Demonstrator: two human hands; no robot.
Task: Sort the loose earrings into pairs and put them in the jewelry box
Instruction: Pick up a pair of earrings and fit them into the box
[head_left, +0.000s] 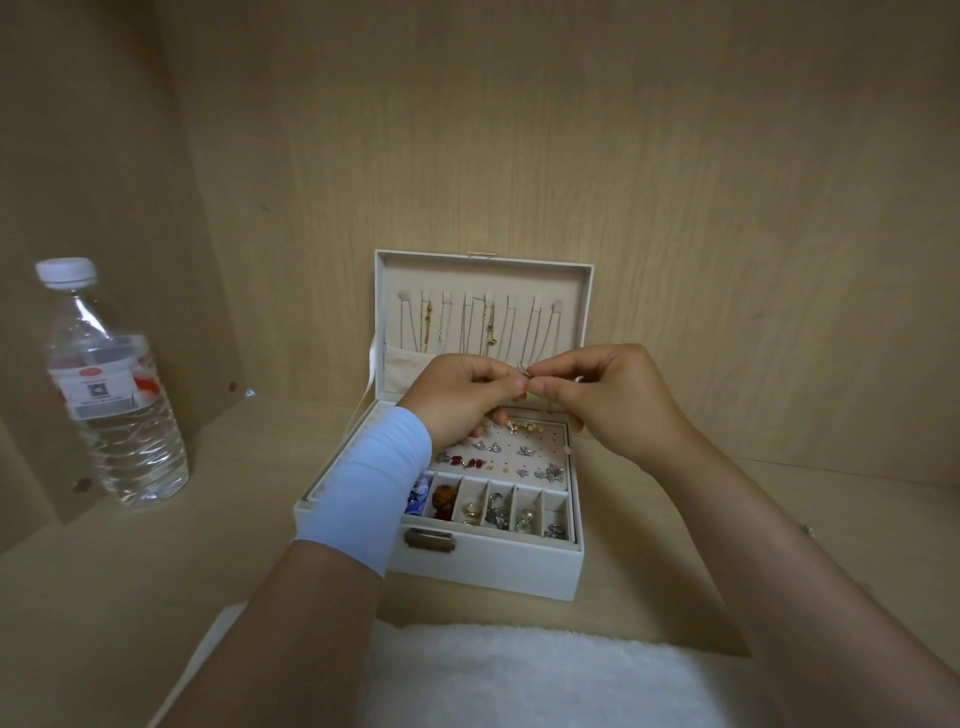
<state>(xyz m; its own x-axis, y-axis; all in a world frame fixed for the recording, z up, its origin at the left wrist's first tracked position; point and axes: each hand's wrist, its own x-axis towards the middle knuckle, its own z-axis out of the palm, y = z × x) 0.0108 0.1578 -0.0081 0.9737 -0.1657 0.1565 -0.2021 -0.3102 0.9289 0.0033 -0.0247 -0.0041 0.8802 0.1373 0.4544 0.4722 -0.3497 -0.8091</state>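
- While both hands meet above the open jewelry box (483, 564), a small silver earring (524, 370) sits pinched between them.
- Left hand (462, 395), blue wrist band (363, 488) behind it, has its grip clenched on the earring; right hand (608, 395) likewise pinches it.
- Paired earrings (498, 449) fill the box's tray; necklaces (483, 322) hang inside the lid.
- Box stands mid-bench, near the front edge.
- Water bottle (111, 384) stands at the bench's left edge.

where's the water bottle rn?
In the head view the water bottle stands upright at far left on the wooden shelf, against the side wall, well left of the open jewelry box and apart from both hands.
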